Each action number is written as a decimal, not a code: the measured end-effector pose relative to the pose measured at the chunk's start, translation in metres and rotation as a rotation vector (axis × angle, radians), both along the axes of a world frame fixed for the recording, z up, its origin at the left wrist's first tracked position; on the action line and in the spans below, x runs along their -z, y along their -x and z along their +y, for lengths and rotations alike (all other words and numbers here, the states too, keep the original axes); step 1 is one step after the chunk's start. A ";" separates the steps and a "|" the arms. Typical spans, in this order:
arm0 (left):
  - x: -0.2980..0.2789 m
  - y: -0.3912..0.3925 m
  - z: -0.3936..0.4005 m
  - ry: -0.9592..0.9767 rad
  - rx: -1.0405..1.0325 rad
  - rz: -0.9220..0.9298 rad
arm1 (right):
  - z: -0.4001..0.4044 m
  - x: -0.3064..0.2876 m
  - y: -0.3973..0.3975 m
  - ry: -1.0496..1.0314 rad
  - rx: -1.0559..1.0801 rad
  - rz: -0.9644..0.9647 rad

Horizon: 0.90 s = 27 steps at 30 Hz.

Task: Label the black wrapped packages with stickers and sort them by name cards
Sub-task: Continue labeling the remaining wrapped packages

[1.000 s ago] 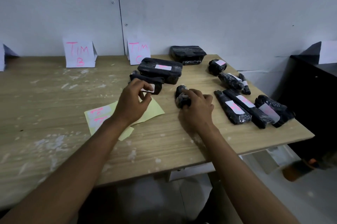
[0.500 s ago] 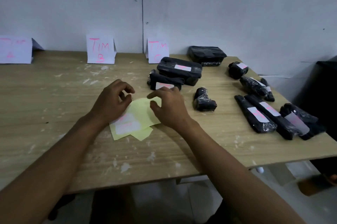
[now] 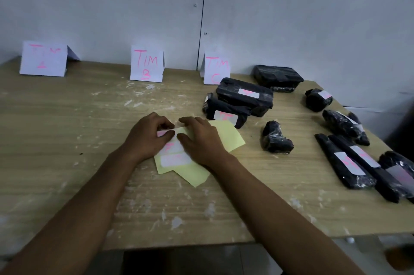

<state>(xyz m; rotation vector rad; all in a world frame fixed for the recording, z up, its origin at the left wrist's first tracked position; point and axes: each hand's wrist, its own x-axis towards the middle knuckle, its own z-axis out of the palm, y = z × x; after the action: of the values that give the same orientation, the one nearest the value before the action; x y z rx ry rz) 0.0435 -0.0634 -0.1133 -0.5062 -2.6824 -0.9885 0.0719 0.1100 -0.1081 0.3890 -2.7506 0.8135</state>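
At frame centre the left hand (image 3: 147, 134) pinches a white sticker (image 3: 164, 133) and the right hand (image 3: 200, 138) presses the yellow sheet (image 3: 226, 138) on the scuffed wooden worktop (image 3: 67, 131) (white-flecked), black packages (image 3: 245, 95) right, name cards (image 3: 146, 63) against the grey wall (image 3: 291, 17).

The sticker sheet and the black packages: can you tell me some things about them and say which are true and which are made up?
1. Both hands are at the yellow sticker sheet. True.
2. The small lumpy package already has a sticker. False: no sticker shows on it.
3. Three name cards stand by the wall. True.
4. The right hand holds a package. False: it rests on the sheet.
5. The left hand pinches a white sticker. True.
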 end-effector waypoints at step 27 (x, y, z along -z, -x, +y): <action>-0.011 -0.003 0.004 -0.600 -0.030 -0.121 | 0.004 0.001 -0.015 0.050 0.030 0.049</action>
<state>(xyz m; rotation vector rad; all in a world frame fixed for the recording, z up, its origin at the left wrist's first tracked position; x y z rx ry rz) 0.0464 -0.0590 -0.1027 -0.2821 -2.2987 -1.7635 0.0874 0.1142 -0.1094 0.3525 -2.6784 0.8520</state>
